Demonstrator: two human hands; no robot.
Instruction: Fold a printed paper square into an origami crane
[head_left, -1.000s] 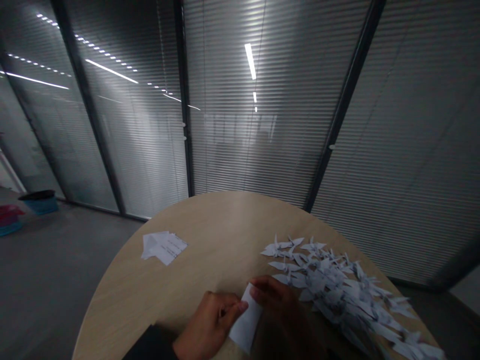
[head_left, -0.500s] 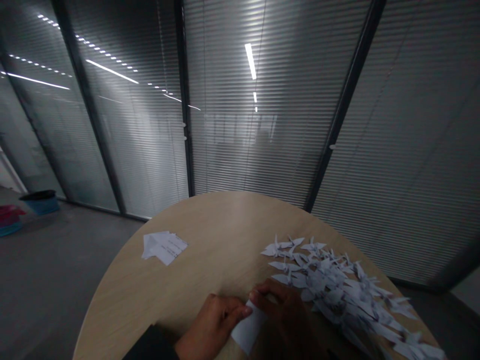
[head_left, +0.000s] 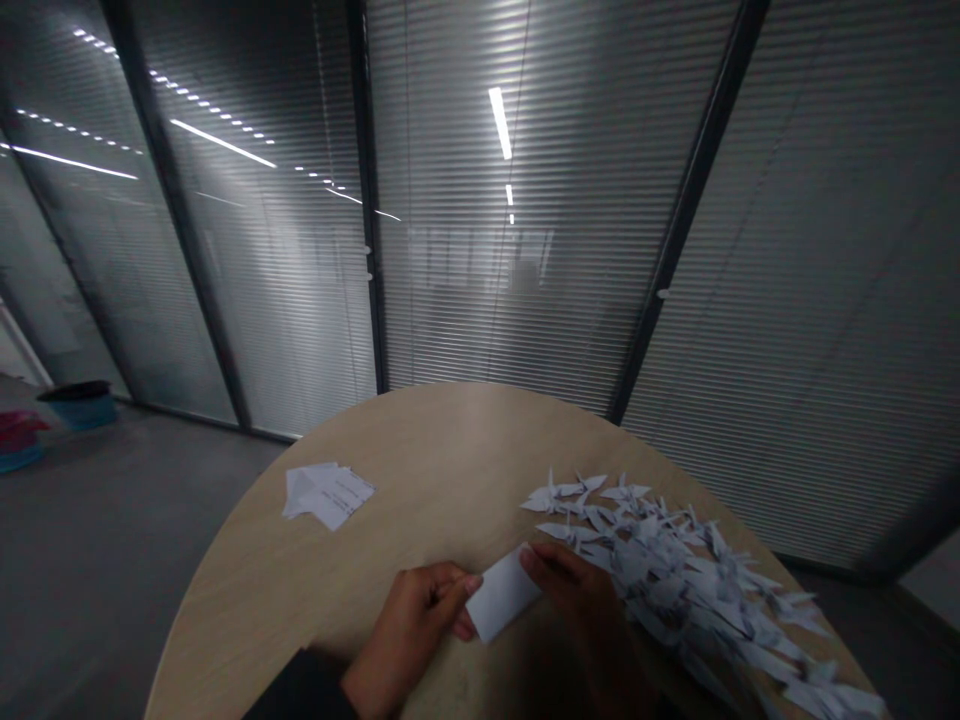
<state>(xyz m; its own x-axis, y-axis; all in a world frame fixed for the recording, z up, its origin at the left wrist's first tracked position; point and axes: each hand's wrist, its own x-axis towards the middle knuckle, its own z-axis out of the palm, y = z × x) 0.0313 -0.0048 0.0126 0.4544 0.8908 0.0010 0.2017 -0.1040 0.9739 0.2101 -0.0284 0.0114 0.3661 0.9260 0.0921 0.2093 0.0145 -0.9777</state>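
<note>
Item: folded white paper slip (head_left: 503, 596), rectangular, held low over the round wooden bench (head_left: 420, 450) at its near edge.

Position: the slip is held between the two hands. The left hand (head_left: 417, 625) is set on its left short end, the right hand (head_left: 581, 600) on its right short end. Both hands touch it; neither is nearer than the other.

Long axis: it runs from the left fingers (head_left: 459, 592) to the right fingers (head_left: 541, 562), rising slightly away from the person toward the right. The far right corner sits highest in the view, the near left corner lowest.

State of the fingers: the left thumb and forefinger are pinched together on the left end of the slip. The right fingertips are closed on the upper right corner. The undersides of both grips are hidden by the paper, so how much of each pad is on the slip cannot be told.

Lying about, relative to the fingers:
- A spread of folded paper cranes (head_left: 675, 570), white, is found just beyond and to the right of the right fingers; the nearest cranes lie just beside the right knuckles, the rest trail off toward the near right edge of the bench.
- A small stack of flat paper sheets (head_left: 327, 492) lies beyond and to the left of the left fingers, well apart from them.
- A dark sleeve (head_left: 300, 690) covers the left forearm at the bottom of the view.
- Glass partitions with closed blinds (head_left: 525, 250) stand beyond the bench.
</note>
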